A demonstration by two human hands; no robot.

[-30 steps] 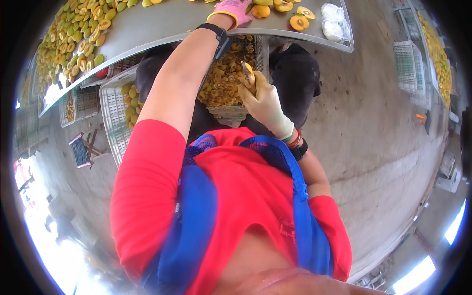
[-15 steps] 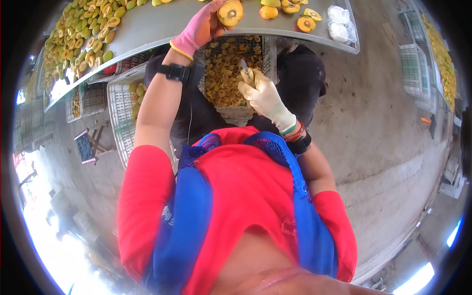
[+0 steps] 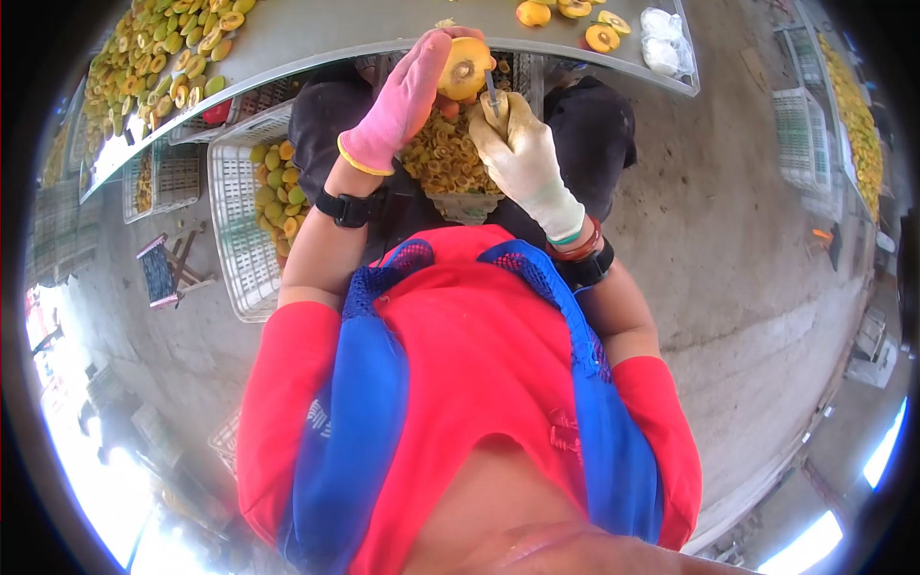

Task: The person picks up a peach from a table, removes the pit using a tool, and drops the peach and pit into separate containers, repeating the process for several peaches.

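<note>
My left hand [image 3: 407, 101], in a pink glove with a yellow cuff, grips a halved yellow stone fruit [image 3: 464, 67], cut face and brown centre turned up towards me. My right hand [image 3: 525, 158], in a dirty white glove, is closed around a small knife [image 3: 491, 86]. Its narrow metal blade points up at the fruit half's right edge; whether it touches cannot be made out. Below both hands, between my knees, stands a crate [image 3: 466, 206] heaped with yellow fruit scraps [image 3: 441, 153]. My left hand hides part of this crate.
A metal table [image 3: 326, 24] spans the front. Green-yellow fruit halves [image 3: 158, 57] are piled on its left; several halves [image 3: 602, 38] and a white plastic-wrapped bundle [image 3: 663, 43] lie right. A white crate [image 3: 235, 220] of whole fruit stands left, near a folding stool [image 3: 171, 268].
My left hand has brought the fruit half down from over the table towards my body. My right hand has raised the knife beside it.
</note>
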